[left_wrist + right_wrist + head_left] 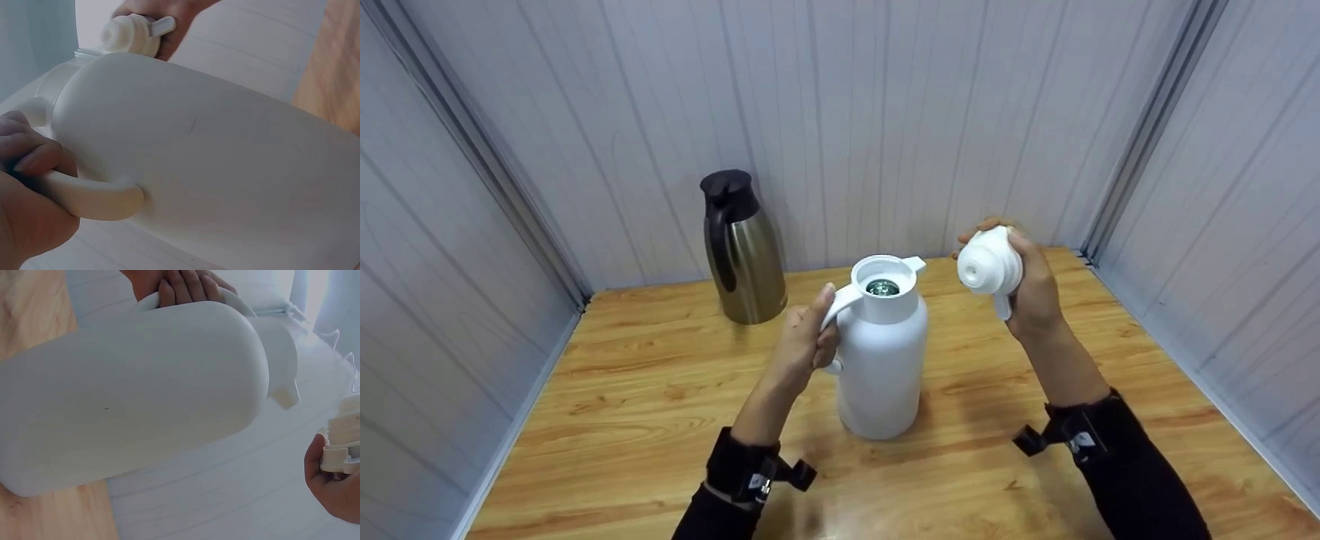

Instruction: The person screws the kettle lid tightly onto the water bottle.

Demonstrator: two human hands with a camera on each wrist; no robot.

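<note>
Wooden tabletop (645, 420), grey panelled walls behind. White jug (882, 352): upright at centre, mouth uncovered; contents not discernible beyond a glint inside the neck. Left hand (802, 341): fingers curled round the jug's handle. Right hand (1027, 281): grips white lid (988, 262), raised right of the jug. Steel jug (742, 251): black lid on, contents hidden.

the head view looks forward and down from above onto the wooden surface (660, 420), taking in both arms and the walled corner. the left wrist view sits very close to the smooth white plastic jug (225, 163), facing its side. the right wrist view faces its opposite side, equally near. all three share the jug.
</note>
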